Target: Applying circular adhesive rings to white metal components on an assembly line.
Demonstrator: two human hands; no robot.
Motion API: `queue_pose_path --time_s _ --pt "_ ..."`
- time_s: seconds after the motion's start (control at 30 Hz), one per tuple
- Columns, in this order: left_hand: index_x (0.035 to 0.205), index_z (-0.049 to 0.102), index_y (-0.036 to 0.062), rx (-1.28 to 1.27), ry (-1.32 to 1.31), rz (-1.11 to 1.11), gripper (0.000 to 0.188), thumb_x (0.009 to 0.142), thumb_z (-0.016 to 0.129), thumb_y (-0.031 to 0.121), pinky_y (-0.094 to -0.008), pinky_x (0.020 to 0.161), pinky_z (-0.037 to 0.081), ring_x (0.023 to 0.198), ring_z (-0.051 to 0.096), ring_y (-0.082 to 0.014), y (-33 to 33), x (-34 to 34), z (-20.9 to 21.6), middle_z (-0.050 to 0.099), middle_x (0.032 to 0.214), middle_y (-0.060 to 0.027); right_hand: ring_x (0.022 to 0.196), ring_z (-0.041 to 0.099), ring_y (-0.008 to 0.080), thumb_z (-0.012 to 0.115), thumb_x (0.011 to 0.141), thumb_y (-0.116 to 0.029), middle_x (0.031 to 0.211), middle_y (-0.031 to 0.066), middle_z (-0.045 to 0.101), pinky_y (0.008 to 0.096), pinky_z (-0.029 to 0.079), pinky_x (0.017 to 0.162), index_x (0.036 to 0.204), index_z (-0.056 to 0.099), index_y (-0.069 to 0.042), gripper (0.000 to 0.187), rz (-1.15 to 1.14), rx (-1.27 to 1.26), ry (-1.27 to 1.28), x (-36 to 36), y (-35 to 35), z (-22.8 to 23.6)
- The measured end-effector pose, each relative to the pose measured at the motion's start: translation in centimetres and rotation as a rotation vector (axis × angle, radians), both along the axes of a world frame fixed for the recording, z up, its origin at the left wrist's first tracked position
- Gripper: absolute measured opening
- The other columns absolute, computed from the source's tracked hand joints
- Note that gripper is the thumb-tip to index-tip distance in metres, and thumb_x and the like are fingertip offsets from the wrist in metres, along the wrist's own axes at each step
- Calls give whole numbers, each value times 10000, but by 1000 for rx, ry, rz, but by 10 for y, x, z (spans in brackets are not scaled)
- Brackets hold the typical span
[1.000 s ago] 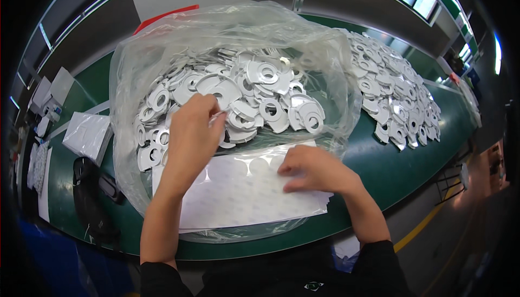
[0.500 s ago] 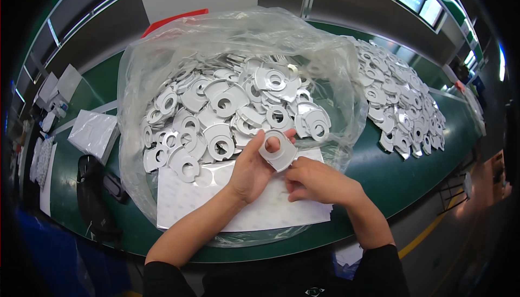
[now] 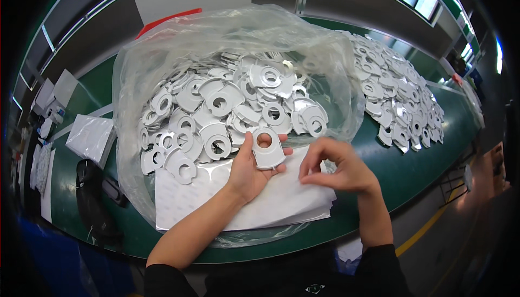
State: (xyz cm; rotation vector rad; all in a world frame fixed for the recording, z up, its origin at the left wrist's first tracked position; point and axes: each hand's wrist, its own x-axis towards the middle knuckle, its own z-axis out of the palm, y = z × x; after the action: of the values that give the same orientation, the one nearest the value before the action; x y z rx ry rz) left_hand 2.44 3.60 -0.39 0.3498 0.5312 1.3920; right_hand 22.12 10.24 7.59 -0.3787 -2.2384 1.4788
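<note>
My left hand point(image 3: 247, 178) is closed round a white plastic part point(image 3: 268, 160) with a round hole at one end, its flat face turned up. The part is above a stack of white sheets point(image 3: 195, 205). To the right, apart from the part, my right hand point(image 3: 344, 167) hovers over the sheets' right end, thumb and fingers drawn together in a pinch. Whatever those fingertips may hold is too small to make out. Just beyond my hands, a heap of similar white parts point(image 3: 219, 99) lies in a large clear plastic bag point(image 3: 127, 80).
Another heap of white parts point(image 3: 403, 94) lies on the green table point(image 3: 379, 172) at right. On the left are a plastic-wrapped white packet point(image 3: 91, 137), a black pouch point(image 3: 93, 202) and a small dark object point(image 3: 115, 191). A red edge point(image 3: 168, 22) shows behind the bag.
My right hand has moved up and right, away from the white part. The left hand still holds the part, now turned a little and slightly lower left.
</note>
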Motion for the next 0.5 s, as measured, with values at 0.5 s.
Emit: queue_pose_path --time_s 0.5 --pt "1092 489 77 -39 194 -75 628 953 143 582 -276 602 438 848 621 -217 -1 9 9 608 982 -138 607 560 84 660 824 -34 832 71 611 203 461 524 888 478 -29 193 -452 -509 321 -43 -2 -50"
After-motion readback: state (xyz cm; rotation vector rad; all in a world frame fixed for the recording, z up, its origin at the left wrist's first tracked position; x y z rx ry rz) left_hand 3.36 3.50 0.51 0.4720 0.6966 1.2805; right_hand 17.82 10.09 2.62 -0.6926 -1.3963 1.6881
